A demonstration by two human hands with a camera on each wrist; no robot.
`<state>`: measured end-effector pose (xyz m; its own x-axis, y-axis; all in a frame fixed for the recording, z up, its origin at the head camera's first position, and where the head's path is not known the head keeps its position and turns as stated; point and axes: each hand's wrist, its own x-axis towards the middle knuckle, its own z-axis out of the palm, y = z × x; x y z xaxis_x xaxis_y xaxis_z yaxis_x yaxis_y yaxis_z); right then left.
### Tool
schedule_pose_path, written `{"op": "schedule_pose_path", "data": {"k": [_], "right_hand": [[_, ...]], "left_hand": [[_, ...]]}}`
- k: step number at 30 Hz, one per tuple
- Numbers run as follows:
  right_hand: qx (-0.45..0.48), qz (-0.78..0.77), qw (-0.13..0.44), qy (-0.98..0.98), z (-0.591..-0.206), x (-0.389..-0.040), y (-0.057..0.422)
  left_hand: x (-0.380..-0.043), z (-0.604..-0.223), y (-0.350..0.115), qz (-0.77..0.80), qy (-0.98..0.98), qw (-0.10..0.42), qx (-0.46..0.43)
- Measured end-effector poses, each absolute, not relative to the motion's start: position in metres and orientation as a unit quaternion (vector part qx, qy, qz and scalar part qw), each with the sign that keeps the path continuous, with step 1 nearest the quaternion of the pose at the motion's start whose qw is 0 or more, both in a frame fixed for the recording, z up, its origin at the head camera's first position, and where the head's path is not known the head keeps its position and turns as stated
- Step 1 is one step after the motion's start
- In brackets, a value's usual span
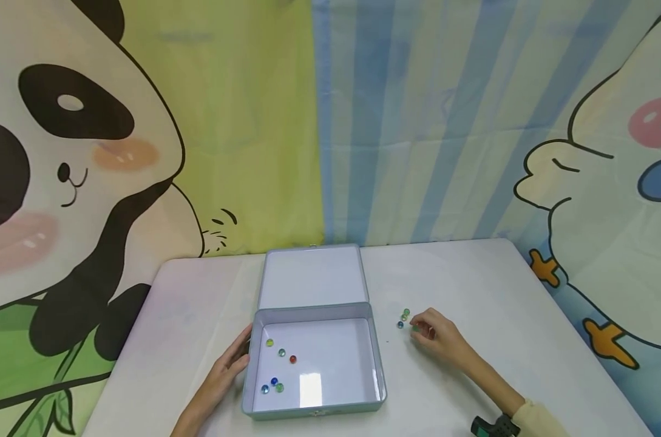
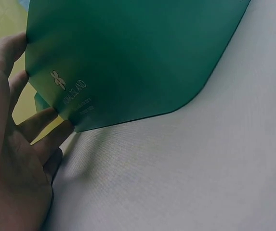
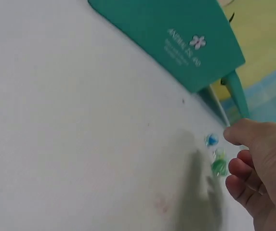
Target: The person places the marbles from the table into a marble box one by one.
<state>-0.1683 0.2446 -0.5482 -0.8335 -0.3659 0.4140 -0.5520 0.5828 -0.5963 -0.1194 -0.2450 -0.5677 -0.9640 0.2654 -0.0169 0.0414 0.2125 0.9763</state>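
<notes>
A tin box with its lid folded back lies on the table. Inside it, towards the left, are several glass marbles, among them a red one, a yellow one and a dark blue one. My left hand rests its fairly straight fingers against the box's left side, whose green outside fills much of the left wrist view. To the box's right, my right hand pinches a green marble between thumb and index finger. Beside those fingertips lie a blue marble and two greenish marbles.
The white table extends around the box, its back edge meeting a printed cloth backdrop. A black device sits at the right wrist, below a pale sleeve. Bright glare shows on the box floor.
</notes>
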Motion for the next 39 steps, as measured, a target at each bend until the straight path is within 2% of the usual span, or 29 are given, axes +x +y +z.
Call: {"op": "schedule_pose_path", "data": {"k": [13, 39], "right_hand": [[0.235, 0.352, 0.106, -0.900, -0.568, -0.172, 0.258], [0.242, 0.345, 0.108, -0.901, -0.568, -0.172, 0.258]], "left_hand": [[-0.119, -0.567, -0.245, 0.615, 0.777, 0.086, 0.098], [-0.119, -0.568, -0.246, 0.610, 0.780, 0.091, 0.101]]}}
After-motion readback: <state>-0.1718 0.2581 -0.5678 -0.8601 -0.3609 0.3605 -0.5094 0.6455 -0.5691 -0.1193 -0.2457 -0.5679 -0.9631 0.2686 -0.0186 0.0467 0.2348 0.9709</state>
